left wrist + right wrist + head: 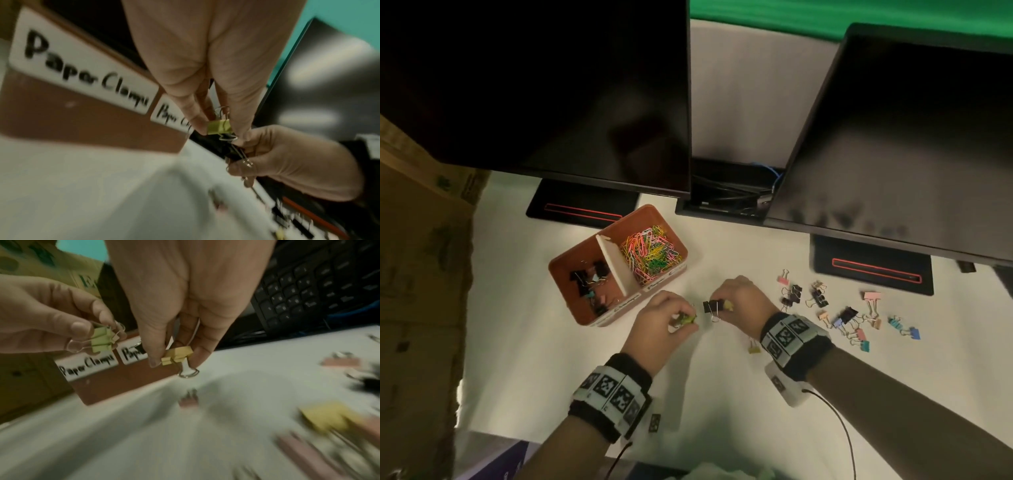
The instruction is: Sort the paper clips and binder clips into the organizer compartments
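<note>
A brown two-part organizer (585,317) stands left of my hands, with labels "Paper Clamps" (82,71) and "Paper Clips". Its left part holds binder clips (589,277); its right part holds coloured paper clips (650,253). Just right of the box, my left hand (685,322) pinches a yellow-green binder clip (219,127) (101,341). My right hand (722,303) faces it and pinches a yellow binder clip (177,357) and a black one (711,306). Several loose binder clips (842,315) lie on the white table to the right. A yellow one (754,348) lies by my right wrist.
Two dark monitors (534,85) (911,137) on black stands (582,209) (873,267) overhang the back of the table. Cables (732,192) fill the gap between them. A cardboard box (421,274) borders the left edge. A black keyboard (308,288) shows in the right wrist view.
</note>
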Tool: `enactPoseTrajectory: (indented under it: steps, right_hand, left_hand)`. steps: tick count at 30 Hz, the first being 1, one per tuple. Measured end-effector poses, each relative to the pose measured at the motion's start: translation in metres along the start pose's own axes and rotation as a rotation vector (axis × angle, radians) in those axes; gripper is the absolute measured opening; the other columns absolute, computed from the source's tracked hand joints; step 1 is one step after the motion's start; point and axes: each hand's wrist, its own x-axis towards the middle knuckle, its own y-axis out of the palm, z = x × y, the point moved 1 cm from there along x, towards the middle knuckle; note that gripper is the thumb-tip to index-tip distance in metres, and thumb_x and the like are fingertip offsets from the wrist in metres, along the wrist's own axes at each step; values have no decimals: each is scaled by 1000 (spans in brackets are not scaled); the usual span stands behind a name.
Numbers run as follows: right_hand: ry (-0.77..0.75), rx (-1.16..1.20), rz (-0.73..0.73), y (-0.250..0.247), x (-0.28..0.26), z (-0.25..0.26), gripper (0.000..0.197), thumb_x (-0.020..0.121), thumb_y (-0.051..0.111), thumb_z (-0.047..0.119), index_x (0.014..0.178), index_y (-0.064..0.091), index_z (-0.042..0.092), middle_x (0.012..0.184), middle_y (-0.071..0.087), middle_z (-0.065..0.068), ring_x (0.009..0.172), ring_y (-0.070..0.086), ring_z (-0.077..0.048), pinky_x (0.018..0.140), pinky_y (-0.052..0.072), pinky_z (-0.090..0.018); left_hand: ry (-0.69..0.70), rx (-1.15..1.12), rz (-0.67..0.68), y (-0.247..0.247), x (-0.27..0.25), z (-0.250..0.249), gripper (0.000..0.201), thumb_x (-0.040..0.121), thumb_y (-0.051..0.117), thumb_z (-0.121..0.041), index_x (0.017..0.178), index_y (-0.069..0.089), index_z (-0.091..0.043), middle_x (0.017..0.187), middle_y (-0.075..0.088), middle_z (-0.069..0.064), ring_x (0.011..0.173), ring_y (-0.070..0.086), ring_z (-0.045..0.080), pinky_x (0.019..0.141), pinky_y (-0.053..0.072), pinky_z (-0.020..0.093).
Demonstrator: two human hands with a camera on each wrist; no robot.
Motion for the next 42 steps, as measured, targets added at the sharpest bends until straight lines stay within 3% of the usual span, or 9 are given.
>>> enactPoseTrajectory:
  steps: [4, 9, 16, 24, 28, 31, 33, 38, 42]
  right_hand:
    - [-146, 108, -119, -16, 8, 42, 23, 79, 71, 19, 102, 69, 18, 97, 66, -3, 92, 50, -18, 80, 36, -24]
    - [-246, 164, -151, -17, 43, 119, 24, 84, 66, 26, 106, 65, 19, 103, 64, 1, 99, 53, -14, 91, 40, -27]
    - [-73, 284, -71, 7, 69, 161, 53, 87, 62, 32, 135, 42, 21, 122, 60, -2, 107, 60, -16, 93, 52, -36]
    - [-16, 111, -113, -14, 5, 65, 26, 87, 61, 33, 112, 61, 25, 106, 59, 5, 82, 51, -7, 76, 45, -20]
    - [245, 32, -117, -23, -44, -14, 27, 87, 61, 33, 114, 57, 29, 103, 55, 8, 86, 51, -6, 88, 50, -30]
    - [353, 17, -89, -28, -76, -51, 33, 86, 63, 28, 118, 55, 27, 117, 54, 3, 90, 51, -6, 92, 46, -26]
    - [371, 31, -43, -26, -91, -63, 40, 85, 64, 26, 123, 52, 26, 124, 51, 3, 93, 50, -6, 88, 42, -20]
    - [301, -58, 74, -7, -101, -75, 66, 76, 71, 33, 134, 41, 33, 138, 37, 0, 123, 43, -22, 101, 42, -35]
    - [279, -168, 90, 4, -96, -79, 83, 72, 73, 40, 141, 28, 36, 147, 27, -6, 128, 36, -28, 103, 40, -40]
  left_hand:
    - [60, 45, -164, -54, -10, -17, 20, 72, 76, -16, 91, 69, -19, 100, 56, -12, 91, 56, -2, 83, 47, 8]
    - [-139, 57, -341, -112, -8, 15, 19, 77, 72, -18, 95, 68, -23, 99, 60, -3, 89, 62, 13, 88, 52, 32]
    - [-312, -247, -345, -145, -13, 36, 41, 77, 30, -72, 93, 61, -50, 106, 65, -8, 105, 60, 14, 97, 47, 44]
    - [-89, -48, -150, -96, -9, -4, 17, 93, 51, -29, 97, 66, -22, 100, 64, -7, 89, 58, 0, 72, 41, 5]
    - [-23, -8, 102, -31, 3, -22, 19, 87, 60, -24, 107, 61, -25, 110, 60, -8, 89, 58, 2, 71, 44, 10]
    - [62, 83, 195, 15, 17, -28, 32, 85, 62, -18, 115, 57, -26, 116, 49, -6, 100, 53, 7, 88, 42, 15]
    - [79, 158, 243, 41, 29, -28, 41, 85, 61, -13, 123, 53, -26, 124, 41, -5, 104, 50, 6, 95, 32, 7]
    - [-24, 389, 362, 84, 52, -15, 51, 86, 54, -9, 132, 44, -26, 140, 32, -1, 125, 37, 20, 107, 37, 34]
    - [-35, 393, 316, 90, 56, -7, 39, 86, 52, -1, 121, 55, -17, 125, 42, 4, 107, 46, 17, 98, 43, 25]
